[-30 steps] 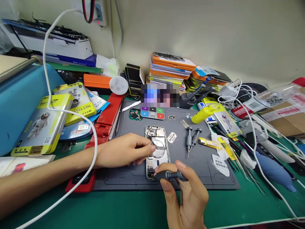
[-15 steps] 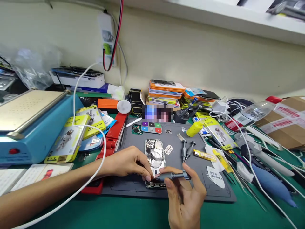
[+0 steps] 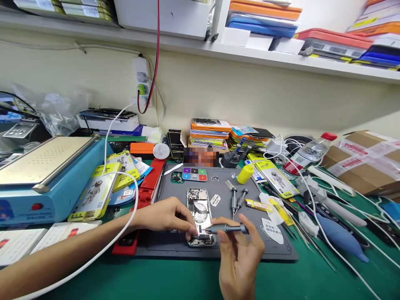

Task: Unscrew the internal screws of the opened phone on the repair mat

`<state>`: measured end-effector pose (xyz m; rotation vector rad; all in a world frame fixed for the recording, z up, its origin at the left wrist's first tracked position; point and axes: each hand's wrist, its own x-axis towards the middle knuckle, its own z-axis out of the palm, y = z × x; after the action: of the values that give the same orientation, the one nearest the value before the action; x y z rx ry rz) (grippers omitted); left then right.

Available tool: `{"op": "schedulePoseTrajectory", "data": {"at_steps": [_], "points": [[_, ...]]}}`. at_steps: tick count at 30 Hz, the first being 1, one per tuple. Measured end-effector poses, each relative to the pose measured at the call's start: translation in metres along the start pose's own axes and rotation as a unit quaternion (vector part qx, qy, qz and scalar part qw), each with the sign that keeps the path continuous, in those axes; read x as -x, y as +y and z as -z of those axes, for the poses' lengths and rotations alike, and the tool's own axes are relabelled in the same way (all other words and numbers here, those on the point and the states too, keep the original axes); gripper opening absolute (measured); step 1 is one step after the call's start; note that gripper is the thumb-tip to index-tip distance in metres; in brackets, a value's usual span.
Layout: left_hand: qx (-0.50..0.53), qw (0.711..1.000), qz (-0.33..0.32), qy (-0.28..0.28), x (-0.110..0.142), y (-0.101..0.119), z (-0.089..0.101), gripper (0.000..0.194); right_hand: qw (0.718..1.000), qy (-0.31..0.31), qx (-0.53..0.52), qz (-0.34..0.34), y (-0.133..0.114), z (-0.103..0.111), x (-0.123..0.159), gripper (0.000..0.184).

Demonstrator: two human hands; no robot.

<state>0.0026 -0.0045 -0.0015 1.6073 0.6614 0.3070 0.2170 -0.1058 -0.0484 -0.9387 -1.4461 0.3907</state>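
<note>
An opened phone (image 3: 200,208) lies on the grey work mat (image 3: 250,250), its inner boards and a round silver coil showing. My right hand (image 3: 239,254) grips a dark grey screwdriver (image 3: 226,228) almost level, its tip pointing left over the phone's lower part. At the phone's lower left edge is my left hand (image 3: 175,216), thumb and forefinger pinched together; whatever lies between them is too small to make out. Two more screwdrivers (image 3: 234,202) rest on the mat to the right, near a small white label (image 3: 215,200).
A red tool (image 3: 148,187) borders the mat on the left, near a blue heating-plate machine (image 3: 71,187). Yellow battery packs (image 3: 276,177), tweezers (image 3: 318,246) and a blue air blower (image 3: 340,233) lie to the right. A white cable (image 3: 136,196) loops over my left forearm.
The view has tilted up, bringing the loaded shelf into sight. The screwdriver's tip has drawn slightly right, away from my left fingertips. My left hand keeps its pinch at the phone.
</note>
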Motion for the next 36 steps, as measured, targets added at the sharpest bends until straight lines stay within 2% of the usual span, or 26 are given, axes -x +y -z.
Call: {"op": "schedulePoseTrajectory", "data": {"at_steps": [4,11,19,25,36], "points": [[0.009,1.0,0.023,0.019,0.001,0.002,0.001,0.041,1.0,0.011,0.02,-0.018,-0.002,0.001,-0.007,0.055],[0.062,0.994,0.036,0.077,-0.003,-0.008,0.002,0.042,0.997,-0.064,0.044,-0.014,-0.003,0.001,-0.009,0.059],[0.113,0.99,0.028,0.077,-0.003,-0.013,0.007,0.032,0.99,-0.112,0.081,0.03,0.002,0.0,0.003,0.064],[0.142,0.986,0.031,0.083,-0.003,-0.011,0.01,0.025,0.986,-0.111,0.113,0.048,0.0,0.002,0.002,0.067],[0.158,0.983,0.063,0.064,0.002,-0.006,0.012,0.033,0.976,-0.106,0.175,0.077,0.006,0.006,0.011,0.078]]}}
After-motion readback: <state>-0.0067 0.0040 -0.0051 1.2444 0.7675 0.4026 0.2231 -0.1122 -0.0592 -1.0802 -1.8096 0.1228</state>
